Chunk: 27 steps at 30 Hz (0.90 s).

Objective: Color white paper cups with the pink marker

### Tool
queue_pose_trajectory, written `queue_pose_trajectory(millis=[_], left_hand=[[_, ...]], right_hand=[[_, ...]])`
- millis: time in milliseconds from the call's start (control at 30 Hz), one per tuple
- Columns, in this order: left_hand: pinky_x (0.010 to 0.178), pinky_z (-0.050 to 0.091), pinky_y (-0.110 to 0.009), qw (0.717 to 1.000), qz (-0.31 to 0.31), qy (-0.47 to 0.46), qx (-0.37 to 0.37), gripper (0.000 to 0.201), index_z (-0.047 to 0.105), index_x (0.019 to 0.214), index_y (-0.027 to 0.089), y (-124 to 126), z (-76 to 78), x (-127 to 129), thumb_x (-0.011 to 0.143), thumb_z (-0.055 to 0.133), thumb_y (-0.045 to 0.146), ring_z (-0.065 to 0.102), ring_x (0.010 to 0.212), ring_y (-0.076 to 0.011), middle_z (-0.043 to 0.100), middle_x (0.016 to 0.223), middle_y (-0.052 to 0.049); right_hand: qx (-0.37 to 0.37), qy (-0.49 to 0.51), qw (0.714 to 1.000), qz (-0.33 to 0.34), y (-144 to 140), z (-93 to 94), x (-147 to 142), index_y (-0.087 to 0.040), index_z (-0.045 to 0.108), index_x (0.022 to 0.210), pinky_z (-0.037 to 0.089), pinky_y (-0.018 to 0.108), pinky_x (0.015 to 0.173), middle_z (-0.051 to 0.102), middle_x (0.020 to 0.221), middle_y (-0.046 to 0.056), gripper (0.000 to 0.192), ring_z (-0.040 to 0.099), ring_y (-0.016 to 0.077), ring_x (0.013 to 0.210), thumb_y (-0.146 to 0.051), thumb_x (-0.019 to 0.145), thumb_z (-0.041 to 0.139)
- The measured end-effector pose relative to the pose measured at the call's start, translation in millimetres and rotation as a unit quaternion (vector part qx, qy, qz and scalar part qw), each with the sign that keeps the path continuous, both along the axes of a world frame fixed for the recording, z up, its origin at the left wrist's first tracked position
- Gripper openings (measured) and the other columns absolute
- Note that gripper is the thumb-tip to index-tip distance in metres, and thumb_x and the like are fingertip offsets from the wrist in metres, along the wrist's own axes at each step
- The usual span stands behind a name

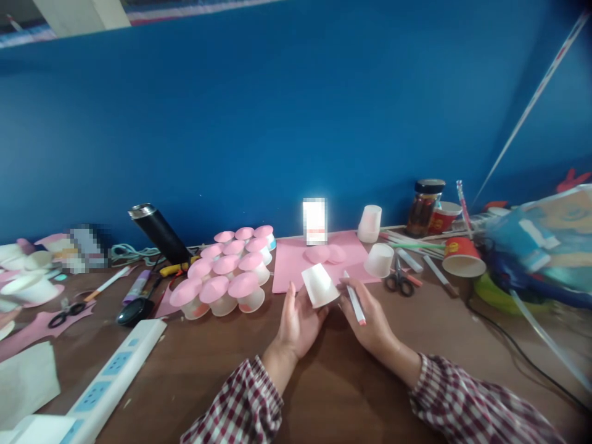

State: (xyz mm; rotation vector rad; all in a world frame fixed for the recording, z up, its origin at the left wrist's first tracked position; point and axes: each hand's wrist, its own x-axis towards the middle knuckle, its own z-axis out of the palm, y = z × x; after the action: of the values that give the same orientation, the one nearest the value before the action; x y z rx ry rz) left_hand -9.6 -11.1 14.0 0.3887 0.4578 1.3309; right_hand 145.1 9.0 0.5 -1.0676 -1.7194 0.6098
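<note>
A plain white paper cup [319, 285] lies tilted in my left hand [298, 324], which supports it from below and the side. My right hand [374, 322] grips a white marker [355, 301] with a red end pointing toward me; its other end is near the cup. Behind them lies a pink paper sheet [289, 271] with two pink paper rounds [317, 253] on it. Another white cup [378, 261] sits at the sheet's right edge, and more stacked cups [370, 224] stand behind it. To the left, several cups topped with pink cones [217, 288] stand in rows.
Scissors [399, 280], a lidded jar [423, 209] and a red paper cup [464, 258] are to the right. A power strip [113, 379], a computer mouse [135, 311] and a black flask [160, 234] occupy the left. A blue partition [277, 117] rises behind.
</note>
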Motion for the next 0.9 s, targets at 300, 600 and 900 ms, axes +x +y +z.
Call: queue_pose_trajectory(millis=[300, 600, 900], left_hand=[[0.097, 0.045, -0.036, 1.0, 0.008, 0.022, -0.019, 0.055, 0.062, 0.118, 0.013, 1.8, 0.1, 1.8, 0.088, 0.048, 0.057, 0.06, 0.11, -0.0247, 0.065, 0.118, -0.015], [0.093, 0.046, -0.035, 0.994, 0.063, 0.084, 0.018, 0.035, 0.065, 0.111, 0.017, 3.1, -11.3, 0.7, 0.081, 0.069, 0.034, 0.061, 0.104, -0.0217, 0.068, 0.11, -0.009], [0.088, 0.049, -0.031, 0.992, 0.094, 0.084, -0.001, 0.031, 0.066, 0.107, 0.018, 4.6, -11.9, -1.2, 0.081, 0.069, 0.035, 0.062, 0.101, -0.0194, 0.068, 0.11, -0.007]], right_hand=[[-0.005, 0.005, 0.999, -0.037, 4.8, 2.4, 3.8, -0.014, 0.056, 0.11, 0.055, 0.037, 0.079, 0.069, 0.1, 0.014, 0.026, 0.068, 0.0243, 0.089, -0.025, 0.087, 0.049], [0.009, 0.011, 1.0, -0.014, 5.2, -0.2, 4.5, -0.015, 0.055, 0.113, 0.056, 0.034, 0.076, 0.07, 0.095, 0.011, 0.029, 0.069, 0.0223, 0.086, -0.017, 0.084, 0.048], [0.018, 0.01, 0.999, -0.025, 4.3, -1.1, 3.2, -0.017, 0.054, 0.116, 0.054, 0.038, 0.083, 0.068, 0.109, 0.014, 0.029, 0.067, 0.0246, 0.096, -0.024, 0.088, 0.051]])
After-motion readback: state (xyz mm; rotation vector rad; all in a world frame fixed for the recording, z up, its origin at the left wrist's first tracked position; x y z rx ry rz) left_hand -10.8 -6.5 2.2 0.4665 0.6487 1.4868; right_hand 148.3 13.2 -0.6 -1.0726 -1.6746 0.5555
